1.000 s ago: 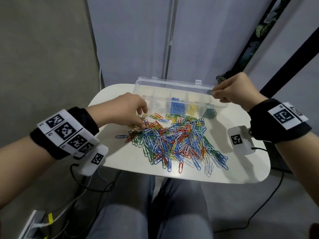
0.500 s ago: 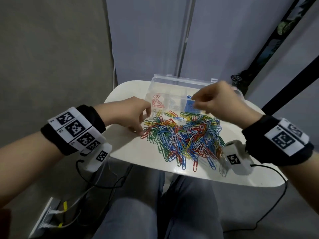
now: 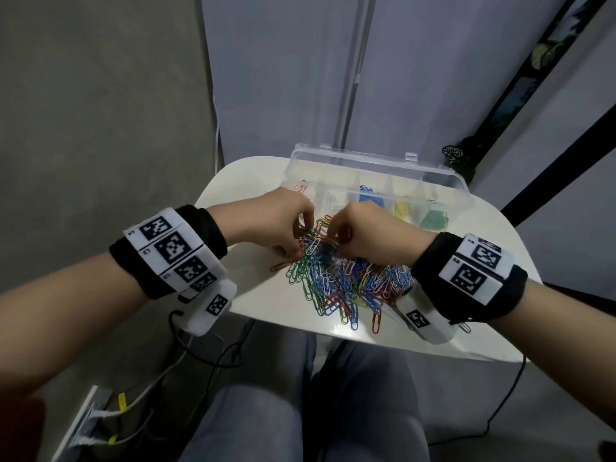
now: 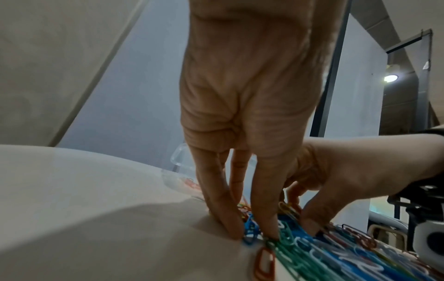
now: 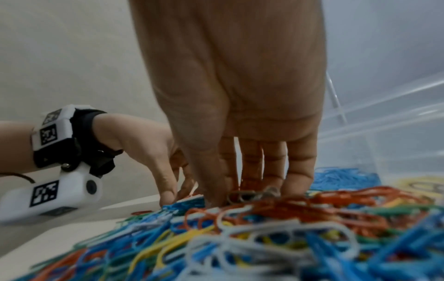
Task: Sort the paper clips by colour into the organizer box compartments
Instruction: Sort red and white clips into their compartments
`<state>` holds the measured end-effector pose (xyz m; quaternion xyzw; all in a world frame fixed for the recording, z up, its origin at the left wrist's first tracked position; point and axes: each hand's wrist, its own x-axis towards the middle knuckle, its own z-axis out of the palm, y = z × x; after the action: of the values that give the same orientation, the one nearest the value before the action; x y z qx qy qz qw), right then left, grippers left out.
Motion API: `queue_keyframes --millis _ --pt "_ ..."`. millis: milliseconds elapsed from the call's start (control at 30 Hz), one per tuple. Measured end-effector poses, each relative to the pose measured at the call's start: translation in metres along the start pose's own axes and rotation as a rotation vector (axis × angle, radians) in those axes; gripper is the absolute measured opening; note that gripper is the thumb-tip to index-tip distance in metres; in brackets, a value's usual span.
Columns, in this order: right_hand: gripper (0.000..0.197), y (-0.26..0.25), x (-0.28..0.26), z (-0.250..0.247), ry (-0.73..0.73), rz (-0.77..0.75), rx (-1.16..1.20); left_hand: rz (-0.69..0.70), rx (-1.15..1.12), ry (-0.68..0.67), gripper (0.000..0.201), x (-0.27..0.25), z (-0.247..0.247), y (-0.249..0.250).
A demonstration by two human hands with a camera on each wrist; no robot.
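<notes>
- Both hands dig into the far edge of the paper clip pile (image 3: 346, 281) on the bench (image 3: 253, 295).
- Left hand (image 3: 276, 225) fingers (image 4: 225, 218) spread, pressing clips.
- Right hand (image 3: 370, 231) fingers curled into clips; grasp unclear.
- Organizer box (image 3: 430, 171) lies just beyond, nearer the right hand.

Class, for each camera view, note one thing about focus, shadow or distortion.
Head view: straight wall edges bow outward, and the mixed pile of coloured paper clips is sharp. Left wrist view: a broad dark shadow falls on the white round table. Right wrist view: the nearest clips are badly blurred; the right hand is sharper.
</notes>
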<state>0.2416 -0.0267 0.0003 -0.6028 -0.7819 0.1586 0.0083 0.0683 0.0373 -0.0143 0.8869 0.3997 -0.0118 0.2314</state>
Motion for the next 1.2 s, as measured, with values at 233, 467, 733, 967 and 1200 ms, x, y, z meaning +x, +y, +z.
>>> queue_keyframes --millis 233,467,733,967,1200 --pt "0.015 0.022 0.000 -0.012 0.073 0.251 0.482 -0.001 -0.172 0.035 0.042 -0.001 -0.005 0.000" --pt "0.015 0.036 -0.007 -0.023 0.061 0.426 1.103 0.043 -0.468 0.159 0.027 0.005 -0.005 0.011" --pt "0.025 0.032 -0.015 -0.018 -0.089 0.441 1.309 0.042 -0.689 0.138 0.021 0.012 0.004 0.031" --pt "0.018 0.030 -0.017 -0.014 -0.066 0.413 1.304 0.031 -0.663 0.157 0.007 0.013 0.009 0.035" --pt "0.010 0.037 -0.022 -0.012 -0.022 0.426 1.290 -0.028 -0.674 0.153 0.006 0.008 0.006 0.027"
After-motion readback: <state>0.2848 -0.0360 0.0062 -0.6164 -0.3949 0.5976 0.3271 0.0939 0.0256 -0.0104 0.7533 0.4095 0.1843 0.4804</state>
